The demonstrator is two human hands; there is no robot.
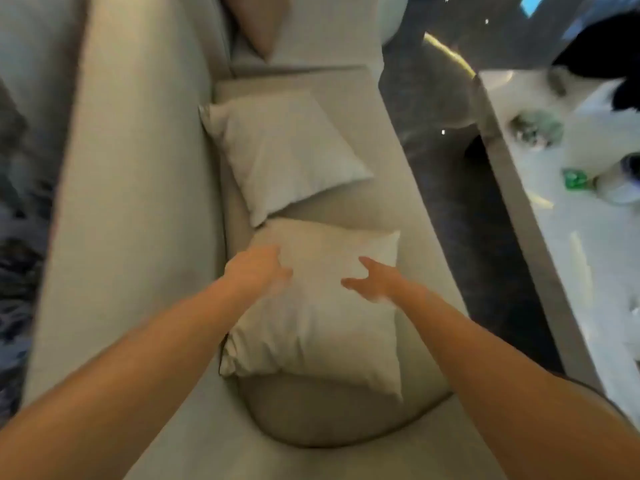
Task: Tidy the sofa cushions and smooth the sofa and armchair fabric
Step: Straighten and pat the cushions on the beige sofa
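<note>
A light beige sofa [138, 202] runs from bottom to top of the head view. Two cream square cushions lie flat on its seat. The near cushion [311, 327] rests partly on a darker round cushion [311, 417]. The far cushion [287, 150] lies just beyond it, tilted. My left hand [258, 270] hovers over the near cushion's upper left part, fingers curled and spread. My right hand [374, 280] is over its upper right part, fingers apart. Neither hand grips anything. A tan cushion [259, 22] leans at the far end.
A dark glossy floor strip [450, 168] runs along the sofa's right side. Beyond it stands a pale low table [571, 254] with a green object [575, 178] and other small items. A dark patterned rug or throw [17, 271] lies at the left.
</note>
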